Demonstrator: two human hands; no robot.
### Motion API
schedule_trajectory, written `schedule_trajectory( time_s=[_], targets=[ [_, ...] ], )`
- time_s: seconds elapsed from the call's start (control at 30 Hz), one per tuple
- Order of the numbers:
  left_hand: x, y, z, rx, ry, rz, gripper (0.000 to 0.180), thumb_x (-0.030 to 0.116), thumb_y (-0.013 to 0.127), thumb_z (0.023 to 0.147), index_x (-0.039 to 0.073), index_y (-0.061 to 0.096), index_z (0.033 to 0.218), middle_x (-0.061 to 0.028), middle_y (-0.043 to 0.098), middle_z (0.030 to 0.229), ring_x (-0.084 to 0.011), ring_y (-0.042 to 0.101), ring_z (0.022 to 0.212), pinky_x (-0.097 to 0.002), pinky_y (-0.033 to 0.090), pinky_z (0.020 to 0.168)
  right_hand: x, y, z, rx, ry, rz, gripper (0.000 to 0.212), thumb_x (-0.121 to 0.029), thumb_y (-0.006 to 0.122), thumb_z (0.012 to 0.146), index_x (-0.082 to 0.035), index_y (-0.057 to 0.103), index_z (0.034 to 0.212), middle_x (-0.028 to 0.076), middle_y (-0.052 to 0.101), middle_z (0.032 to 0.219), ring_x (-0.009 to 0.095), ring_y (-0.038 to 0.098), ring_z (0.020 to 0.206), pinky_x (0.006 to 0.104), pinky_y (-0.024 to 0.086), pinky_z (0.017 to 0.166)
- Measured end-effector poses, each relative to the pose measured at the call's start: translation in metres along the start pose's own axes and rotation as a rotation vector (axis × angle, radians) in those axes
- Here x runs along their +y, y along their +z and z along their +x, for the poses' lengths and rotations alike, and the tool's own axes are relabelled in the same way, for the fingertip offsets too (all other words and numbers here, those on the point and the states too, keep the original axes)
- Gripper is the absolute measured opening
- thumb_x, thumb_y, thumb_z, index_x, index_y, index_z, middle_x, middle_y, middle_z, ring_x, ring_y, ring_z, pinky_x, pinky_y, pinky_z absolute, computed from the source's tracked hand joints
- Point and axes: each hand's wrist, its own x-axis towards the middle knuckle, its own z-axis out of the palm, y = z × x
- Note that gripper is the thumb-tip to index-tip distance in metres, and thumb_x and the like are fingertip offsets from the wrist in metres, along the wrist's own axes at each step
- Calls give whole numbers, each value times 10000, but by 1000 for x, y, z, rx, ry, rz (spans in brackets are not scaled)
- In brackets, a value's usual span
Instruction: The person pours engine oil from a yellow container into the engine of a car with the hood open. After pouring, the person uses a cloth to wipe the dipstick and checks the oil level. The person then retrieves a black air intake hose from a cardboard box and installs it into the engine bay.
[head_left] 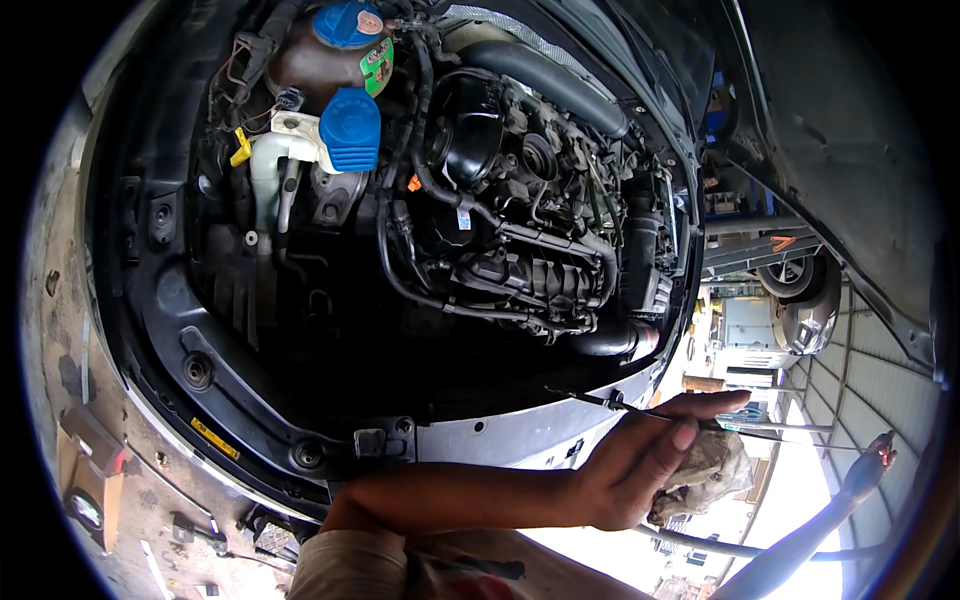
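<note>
My left hand (pixel 635 460) is closed around a crumpled, stained rag (pixel 712 475) at the engine bay's front edge. Through its grip runs a long thin dipstick (pixel 585 397), its tip sticking out over the front panel. Farther right, my right hand (pixel 870 468) is raised with its fingers closed at the dipstick's other end; a small reddish spot shows between them. The part of the dipstick inside the rag is hidden. Beyond my left hand lies the open engine bay, with the dark engine (pixel 520 200) in it.
A blue-capped reservoir (pixel 350 130) and a brown tank (pixel 320 65) with a blue lid stand at the bay's upper left. The raised hood (pixel 850 150) hangs at right. On the floor at lower left sits a cardboard box (pixel 90 475). Another car (pixel 808 315) is in the background.
</note>
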Motion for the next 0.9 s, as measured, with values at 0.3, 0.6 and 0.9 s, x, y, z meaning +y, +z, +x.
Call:
schedule_trajectory(
  time_s=[0.3, 0.6, 0.9],
  targets=[
    [-1, 3, -1, -22, 20, -16, 482, 237, 296, 1029, -100, 331, 1372, -223, 355, 1449, -229, 420, 1303, -343, 318, 1072, -12, 12, -2, 42, -139, -23, 336, -59, 435, 951, 20, 422, 1277, 167, 546, 1184, 246, 461, 1155, 394, 262, 1147],
    [1, -4, 1, 131, -99, -45, 471, 271, 312, 1033, -77, 387, 1342, -181, 495, 1318, -157, 548, 1116, -277, 426, 939, -9, 24, -8, -72, -262, -615, 564, -127, 481, 940, 39, 242, 1422, 163, 566, 1167, 223, 502, 1076, 365, 346, 1016],
    [18, -3, 20, 411, -218, 15, 433, 304, 377, 1030, -37, 534, 1245, -2, 562, 766, -26, 458, 666, -196, 405, 611, -8, 52, -12, -67, -80, -442, 484, -150, 471, 955, 42, 354, 1384, 33, 548, 913, 46, 357, 555, 175, 262, 458]
  ],
)
